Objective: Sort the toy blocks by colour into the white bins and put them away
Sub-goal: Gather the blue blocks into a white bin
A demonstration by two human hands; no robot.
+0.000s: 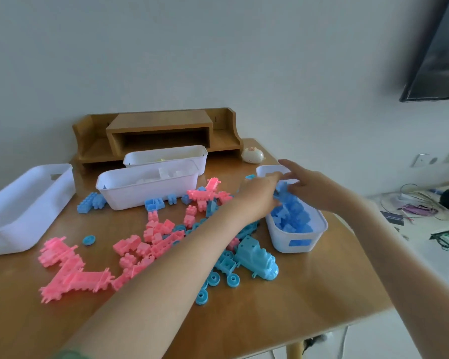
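— Left forearm (166,281) is nearest, crossing the bench (296,307). Blue wheels (213,278) and a blue train (259,257) lie just right of it. Pink blocks (145,242)?
— Loose heap, centre-left of the bench, blue bits mixed in.
— Left hand (259,200)?
— At the left rim of the blue-filled bin (298,242). Fingers curl down onto the blue blocks (293,216); grip hidden, cannot tell.
— Right hand (309,185)?
— Over that bin's far end, fingers (287,164) straight and spread, gripping nothing visible.
— Other bins?
— Large bin (24,203) at left edge. Middle bin (145,195) has pale blocks. Rear bin (166,156) sits before the wooden shelf (156,130), with a cream toy (252,155) right of it.
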